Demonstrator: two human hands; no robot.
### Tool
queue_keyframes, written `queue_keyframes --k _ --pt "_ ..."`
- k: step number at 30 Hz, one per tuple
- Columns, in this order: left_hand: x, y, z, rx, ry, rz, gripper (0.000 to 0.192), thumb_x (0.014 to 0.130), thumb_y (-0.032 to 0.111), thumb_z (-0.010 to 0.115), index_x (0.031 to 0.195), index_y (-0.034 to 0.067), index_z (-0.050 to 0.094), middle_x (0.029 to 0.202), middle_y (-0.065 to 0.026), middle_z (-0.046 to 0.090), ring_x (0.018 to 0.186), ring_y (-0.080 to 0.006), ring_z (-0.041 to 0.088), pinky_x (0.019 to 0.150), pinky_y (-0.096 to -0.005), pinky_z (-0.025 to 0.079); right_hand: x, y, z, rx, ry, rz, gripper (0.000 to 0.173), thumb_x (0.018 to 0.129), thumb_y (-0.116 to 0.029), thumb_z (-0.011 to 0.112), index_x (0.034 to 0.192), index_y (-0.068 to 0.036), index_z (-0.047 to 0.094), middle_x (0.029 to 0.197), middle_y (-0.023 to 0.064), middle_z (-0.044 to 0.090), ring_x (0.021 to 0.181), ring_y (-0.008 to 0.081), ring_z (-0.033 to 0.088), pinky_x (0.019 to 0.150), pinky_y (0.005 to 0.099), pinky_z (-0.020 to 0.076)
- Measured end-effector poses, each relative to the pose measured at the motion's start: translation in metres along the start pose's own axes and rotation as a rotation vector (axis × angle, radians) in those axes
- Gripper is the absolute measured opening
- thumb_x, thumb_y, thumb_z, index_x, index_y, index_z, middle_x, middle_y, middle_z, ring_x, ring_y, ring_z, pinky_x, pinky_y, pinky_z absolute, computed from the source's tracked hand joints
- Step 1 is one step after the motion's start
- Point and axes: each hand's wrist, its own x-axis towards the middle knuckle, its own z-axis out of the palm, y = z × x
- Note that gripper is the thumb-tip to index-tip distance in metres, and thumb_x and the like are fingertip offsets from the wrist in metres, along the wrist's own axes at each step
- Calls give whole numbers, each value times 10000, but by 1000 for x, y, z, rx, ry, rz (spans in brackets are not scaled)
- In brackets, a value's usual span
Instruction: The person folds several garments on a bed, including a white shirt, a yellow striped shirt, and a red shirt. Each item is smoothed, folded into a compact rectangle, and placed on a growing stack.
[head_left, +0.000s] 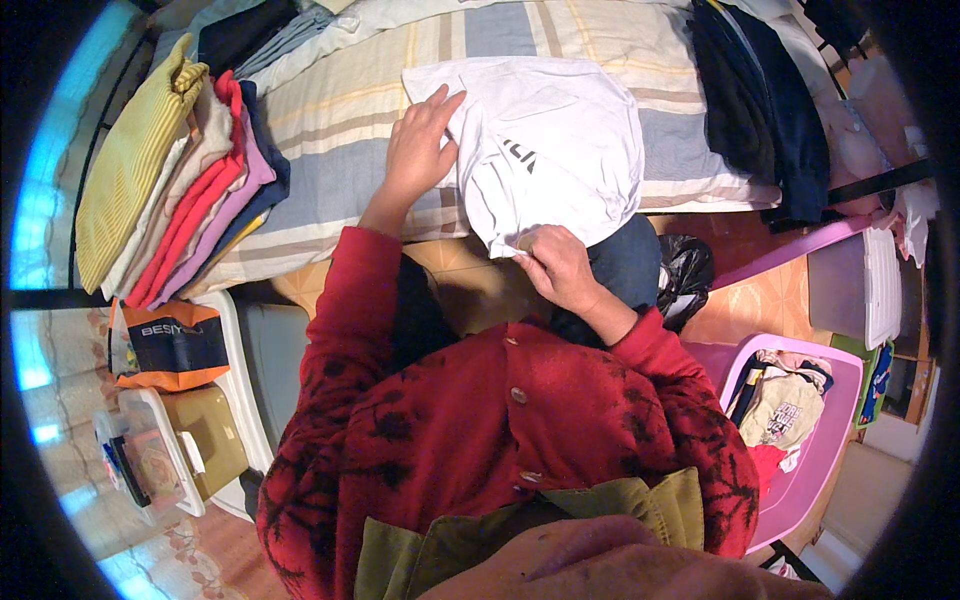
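A white garment (562, 150) with dark printing lies loosely folded on the striped bedspread (330, 150), its near edge hanging over the bed's edge. My left hand (426, 139) rests on the garment's left edge with its fingers spread. My right hand (553, 262) pinches the near corner of the garment between thumb and fingers. To the left, a stack of folded clothes (180, 180) stands on the bed, with a yellow striped piece (139, 165) outermost. Dark trousers (757, 105) lie across the bed on the right.
A pink plastic tub (814, 480) with clothes stands at my right, near a black plastic bag (686, 274). At my left are an orange and black bag (172, 345) and a lidded plastic box (206, 427). More folded clothes (247, 34) lie at the bed's far left.
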Motion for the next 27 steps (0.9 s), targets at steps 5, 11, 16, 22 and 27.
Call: queue_keyframes --k 5,11,16,22,27 --pt "2 -6 0 -3 -28 9 529 687 57 578 1212 122 576 1081 -118 583 1014 -312 520 888 -412 414 -1 4 6 69 19 71 129 810 -142 663 824 -48 576 728 122 538 700 333 548 630 413 433" --pt "0 -6 -1 -27 65 64 326 633 32 567 955 68 606 969 -116 591 947 -326 521 851 -410 416 -2 9 7 47 10 112 141 823 -160 662 881 -40 616 748 137 565 696 346 556 621 419 439" --pt "-19 8 -28 -25 144 112 258 610 26 593 860 88 581 1068 -80 597 1013 -300 520 854 -405 398 -2 -9 -13 165 69 210 172 834 -158 664 951 -33 648 764 131 598 703 322 584 641 399 458" --pt "-103 50 -73 5 -4 100 307 546 48 680 822 80 550 1175 -88 610 1036 -305 554 871 -418 408 -33 -42 -65 317 -51 316 186 837 -161 679 948 -18 640 728 111 572 644 254 563 589 332 439" --pt "-153 71 -74 -39 -84 87 285 566 42 674 821 79 554 996 -46 646 906 -281 592 752 -405 438 -51 -50 -88 421 -181 441 207 853 -193 677 943 -13 627 716 84 547 629 172 517 563 294 413"
